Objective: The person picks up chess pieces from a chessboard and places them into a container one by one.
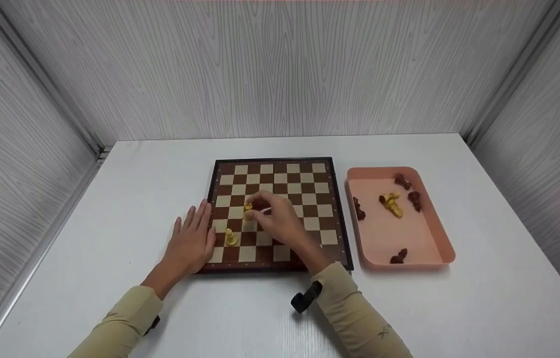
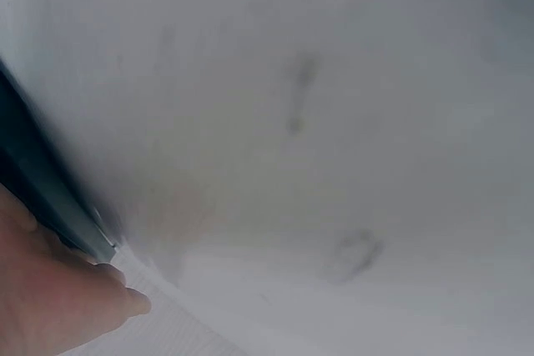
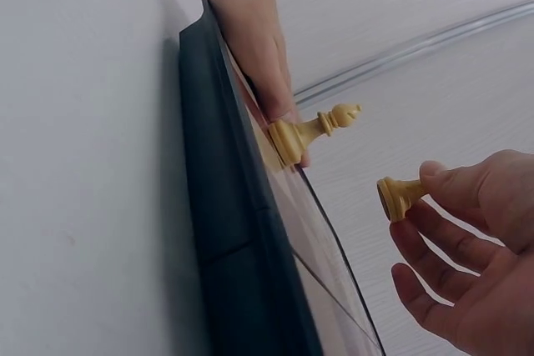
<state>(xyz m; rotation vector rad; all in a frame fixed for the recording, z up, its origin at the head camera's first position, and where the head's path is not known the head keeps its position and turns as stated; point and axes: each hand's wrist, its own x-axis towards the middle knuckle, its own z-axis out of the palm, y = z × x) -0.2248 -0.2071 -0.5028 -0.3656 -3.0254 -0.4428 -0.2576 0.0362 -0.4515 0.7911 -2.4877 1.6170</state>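
My right hand (image 1: 282, 219) pinches a yellow chess piece (image 3: 399, 198) between thumb and fingers, its round base showing below the grip. The fingers hide most of its upper part, and I cannot tell which piece it is. In the right wrist view the base is held clear of the chessboard (image 1: 294, 188). A yellow bishop (image 1: 230, 237) stands upright on a square near the board's front left corner. My left hand (image 1: 190, 247) lies with straight fingers along the board's left edge, its thumb over the rim close to the bishop.
Right of the board sits a pink tray (image 1: 376, 246) with raised walls. Yellow chess pieces (image 1: 392, 205) lie together in its middle. Several dark brown chess pieces (image 1: 414, 200) lie around them, near the walls. White panels (image 1: 284, 69) enclose the table at the back and sides.
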